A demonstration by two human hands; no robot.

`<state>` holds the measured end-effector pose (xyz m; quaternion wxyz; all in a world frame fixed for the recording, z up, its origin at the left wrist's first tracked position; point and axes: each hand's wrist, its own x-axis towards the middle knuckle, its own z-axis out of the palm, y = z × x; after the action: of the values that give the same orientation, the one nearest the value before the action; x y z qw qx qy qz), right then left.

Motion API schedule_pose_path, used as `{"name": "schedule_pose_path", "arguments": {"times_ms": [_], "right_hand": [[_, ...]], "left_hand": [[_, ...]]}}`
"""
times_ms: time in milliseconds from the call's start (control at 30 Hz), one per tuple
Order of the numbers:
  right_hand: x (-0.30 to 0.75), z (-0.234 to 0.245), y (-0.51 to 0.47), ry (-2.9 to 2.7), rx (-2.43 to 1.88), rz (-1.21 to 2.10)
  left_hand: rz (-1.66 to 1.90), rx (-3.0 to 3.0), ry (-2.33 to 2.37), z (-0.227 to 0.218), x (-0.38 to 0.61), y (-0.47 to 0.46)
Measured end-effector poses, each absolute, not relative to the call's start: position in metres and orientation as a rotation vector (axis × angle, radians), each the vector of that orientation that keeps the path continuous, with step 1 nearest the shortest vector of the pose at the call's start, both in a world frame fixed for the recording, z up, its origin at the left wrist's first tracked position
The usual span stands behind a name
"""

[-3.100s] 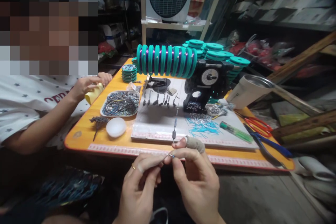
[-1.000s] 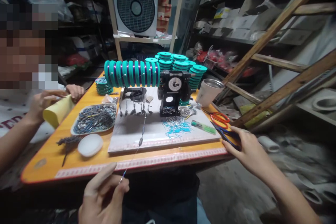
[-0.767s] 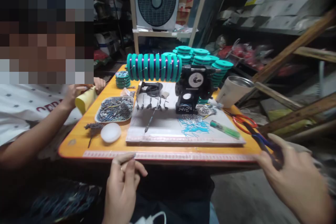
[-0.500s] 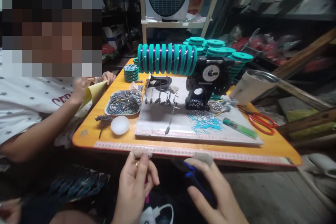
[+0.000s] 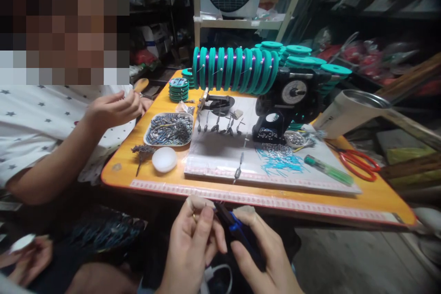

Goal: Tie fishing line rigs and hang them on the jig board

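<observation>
My left hand (image 5: 193, 248) is below the table's near edge, its thumb and forefinger pinched on a thin line that runs up to a small sinker (image 5: 237, 172) on the white board (image 5: 220, 156). My right hand (image 5: 265, 257) grips blue-handled pliers (image 5: 234, 227), whose dark tip points at the left hand's pinched fingertips. A cloth cover sits on my right thumb. Both hands are close together, almost touching.
Orange table (image 5: 379, 197) carries a row of teal spools (image 5: 234, 69) on a black winder (image 5: 292, 98), a tray of sinkers (image 5: 168, 128), a white lid (image 5: 164, 159), blue wire bits (image 5: 279, 158), a green lighter (image 5: 325, 170), red scissors (image 5: 360, 165), a steel cup (image 5: 347, 110). Another person's hand (image 5: 113, 108) is at the left.
My right hand reached right to the table's edge, took the blue pliers, and brought them back to the left hand. The person at left no longer shows the yellow roll.
</observation>
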<state>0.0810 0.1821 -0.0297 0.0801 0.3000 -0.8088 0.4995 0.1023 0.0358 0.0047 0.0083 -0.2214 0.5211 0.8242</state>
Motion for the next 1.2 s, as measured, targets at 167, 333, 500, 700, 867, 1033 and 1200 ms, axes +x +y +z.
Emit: {"name": "schedule_pose_path", "arguments": {"times_ms": [167,333,500,700,867,1033,1200], "right_hand": [[0.095,-0.035,0.171,-2.463,0.386,2.164],[0.102,-0.029,0.158,-2.114,0.217,2.892],[0.106,-0.027,0.148,-1.751,-0.037,3.334],[0.104,-0.024,0.149,-1.970,0.085,3.061],[0.101,-0.026,0.160,-2.348,0.299,2.589],[0.098,-0.037,0.166,-2.455,0.558,2.132],[0.087,-0.035,0.165,-2.424,0.834,1.709]], "left_hand": [[2.801,-0.570,1.467,0.000,0.100,0.037],[2.948,-0.413,0.849,0.003,0.102,0.036],[2.973,-0.546,0.548,0.011,0.108,0.036],[3.033,-0.527,0.703,0.007,0.108,0.038],[3.028,-0.515,0.922,0.003,0.104,0.038],[3.015,-0.446,0.954,0.002,0.104,0.035],[2.999,-0.494,0.897,0.006,0.104,0.035]]}}
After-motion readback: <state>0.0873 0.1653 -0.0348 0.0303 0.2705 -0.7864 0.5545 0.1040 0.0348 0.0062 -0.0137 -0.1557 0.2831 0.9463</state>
